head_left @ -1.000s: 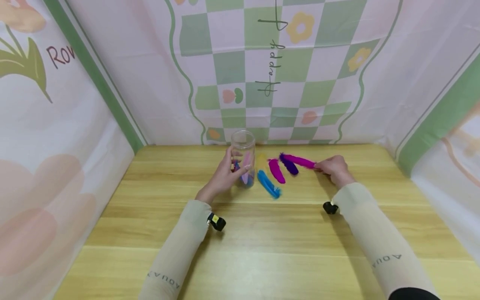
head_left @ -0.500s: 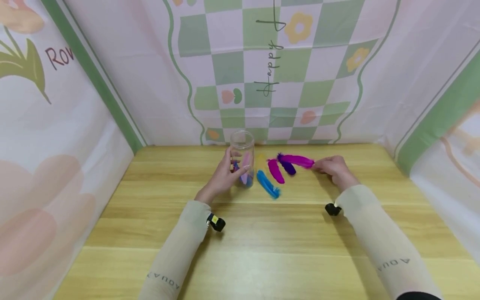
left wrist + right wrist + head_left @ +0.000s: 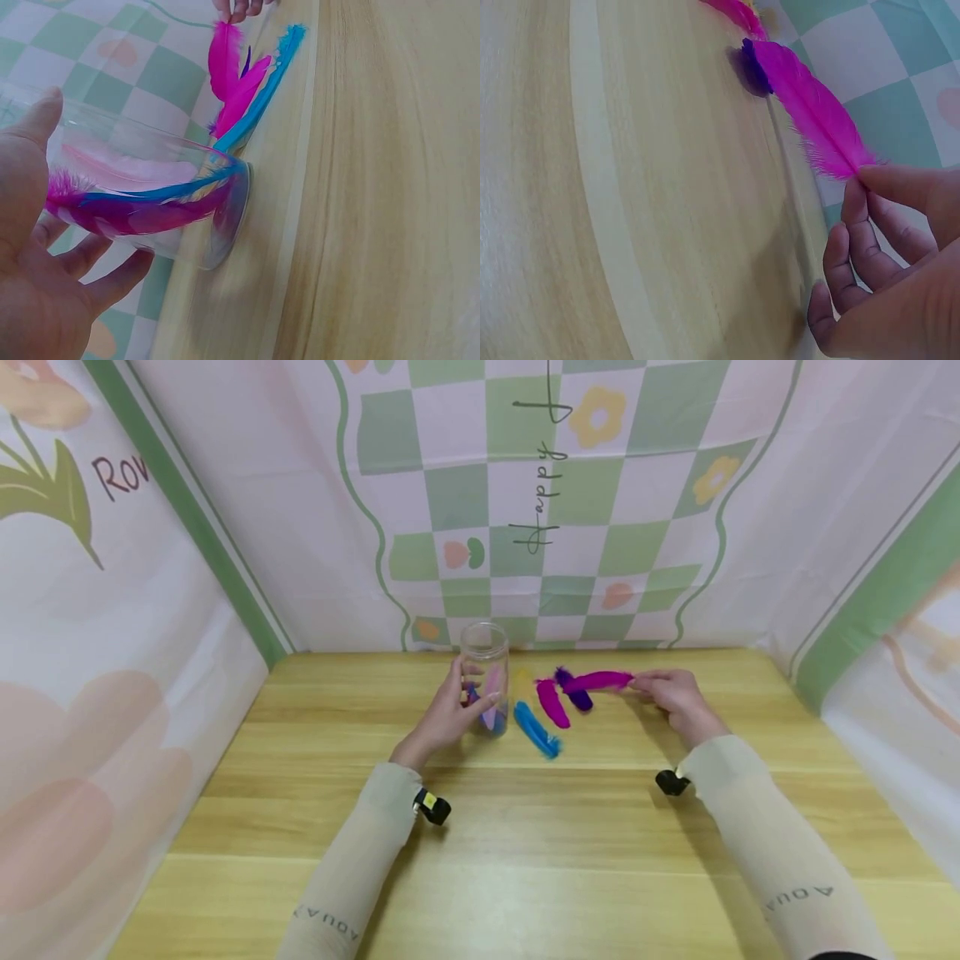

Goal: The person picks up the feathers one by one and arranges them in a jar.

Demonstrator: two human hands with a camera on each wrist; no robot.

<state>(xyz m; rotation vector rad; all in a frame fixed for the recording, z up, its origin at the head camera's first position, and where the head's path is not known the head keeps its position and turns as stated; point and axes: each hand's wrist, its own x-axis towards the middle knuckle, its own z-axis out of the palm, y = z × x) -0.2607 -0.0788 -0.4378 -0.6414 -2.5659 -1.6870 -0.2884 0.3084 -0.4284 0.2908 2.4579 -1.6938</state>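
Note:
A clear jar [image 3: 486, 647] stands upright on the table with pink, blue and magenta feathers [image 3: 142, 214] inside. My left hand [image 3: 448, 702] grips its side, thumb in front and fingers behind. Between thumb and fingertips, my right hand [image 3: 892, 247] pinches the quill end of a magenta feather [image 3: 817, 112]. That feather points left and overlaps a dark purple feather [image 3: 577, 700] in the head view. Between jar and right hand lie another magenta feather [image 3: 553, 703], a blue feather [image 3: 536, 729] and a pale yellow feather [image 3: 522, 681], partly hidden.
The wooden table [image 3: 480, 877] ends at the back against a hanging cloth [image 3: 585, 552] with green checks and flowers. Similar printed cloths hang at the left and right sides. A small black camera sits on each wrist.
The right hand has shifted slightly right, and its forearm has swung outward. The held magenta feather changes its tilt and now crosses lower over the purple one. Left hand and jar stay put.

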